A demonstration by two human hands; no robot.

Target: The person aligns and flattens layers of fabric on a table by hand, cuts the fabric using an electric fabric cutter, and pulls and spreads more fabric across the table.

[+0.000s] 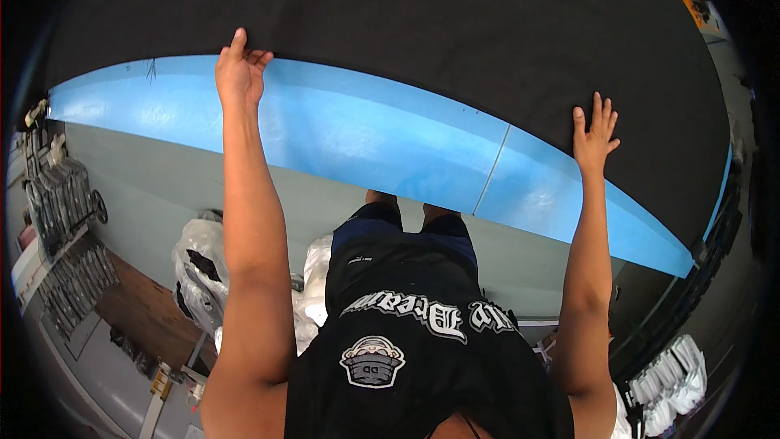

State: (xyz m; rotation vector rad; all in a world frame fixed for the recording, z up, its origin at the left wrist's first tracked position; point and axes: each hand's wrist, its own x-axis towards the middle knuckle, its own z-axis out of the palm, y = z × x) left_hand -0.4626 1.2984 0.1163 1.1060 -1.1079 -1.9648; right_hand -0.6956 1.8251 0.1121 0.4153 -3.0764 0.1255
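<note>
A wide black cloth (pixel 455 24) lies spread over a light-blue table (pixel 349 130), whose front strip shows bare. At the cloth's front edge, on the left, is my left hand (pixel 238 77). One finger stretches forward over the fabric, while others bend toward the edge, apart from it; no grip on the cloth is visible. Farther right my right hand (pixel 597 134) rests on the cloth near its front edge, fingers spread and holding nothing. A thin dark line (pixel 492 169) crosses the blue strip between my hands, nearer the right one.
Clear plastic bags (pixel 199 272) with dark and white contents are below the table at left. Stacks of wrapped items (pixel 65 199) stand farther left. White bundles (pixel 670 382) sit at lower right. My legs are close to the table's front edge.
</note>
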